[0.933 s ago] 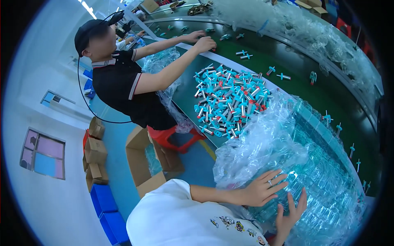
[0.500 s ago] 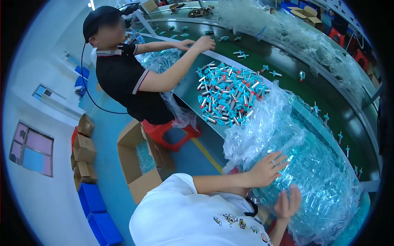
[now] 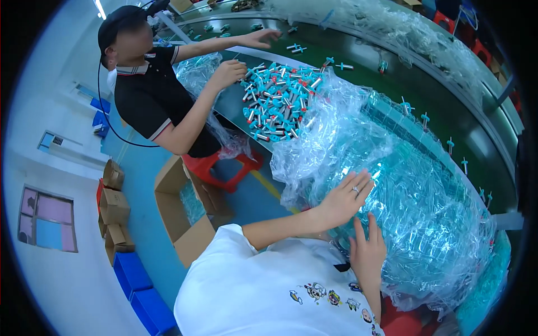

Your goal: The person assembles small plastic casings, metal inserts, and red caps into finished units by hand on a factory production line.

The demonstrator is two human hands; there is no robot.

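A big clear plastic bag (image 3: 414, 196), crinkled and glossy, bulges with small teal parts and lies along the near edge of the green conveyor table (image 3: 448, 95). The left hand (image 3: 346, 197) lies flat on its side, fingers spread; the right hand (image 3: 367, 252) presses open-palmed just below. Beyond the bag, a loose heap of teal and white pieces (image 3: 280, 103) sits before a co-worker (image 3: 151, 89). An open cardboard box (image 3: 182, 215) stands on the blue floor nearby.

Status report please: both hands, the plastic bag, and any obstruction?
Left hand flat on clear plastic bag. Right hand open against its near side. Co-worker's hand at loose teal parts beyond.
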